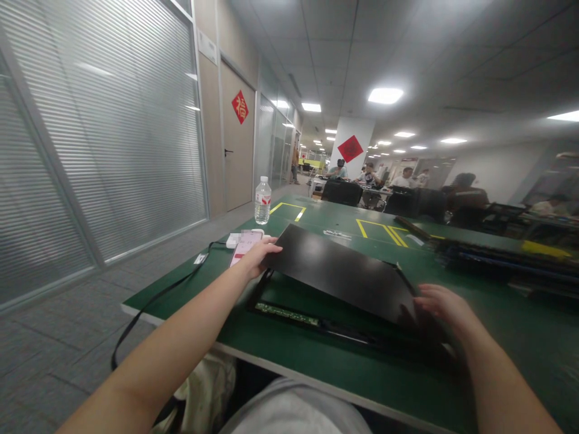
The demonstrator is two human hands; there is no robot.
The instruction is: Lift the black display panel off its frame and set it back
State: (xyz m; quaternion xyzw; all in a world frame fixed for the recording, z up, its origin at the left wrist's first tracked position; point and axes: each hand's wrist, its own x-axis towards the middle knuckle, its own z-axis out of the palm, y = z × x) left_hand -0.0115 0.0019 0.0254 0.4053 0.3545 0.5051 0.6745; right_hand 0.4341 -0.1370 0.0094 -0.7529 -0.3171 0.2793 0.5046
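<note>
A flat, dark, glossy screen panel (335,271) is held tilted over the green table, its left end raised higher than its right. At the left edge, my left hand (263,253) is closed on the panel, thumb on top and the other fingers largely hidden. My right hand (441,304) grips the right end, its fingertips at the edge and slightly blurred. Under the panel lies a thin black frame (353,336) with a green circuit board strip (284,314) along its near side. Part of the frame is hidden by the panel.
Beyond my left hand lie a phone (244,246) and a black cable (165,292) running off the green table (181,307). A water bottle (262,202) stands at the far left edge. Dark stacked parts (497,259) occupy the right side. Several people sit farther back.
</note>
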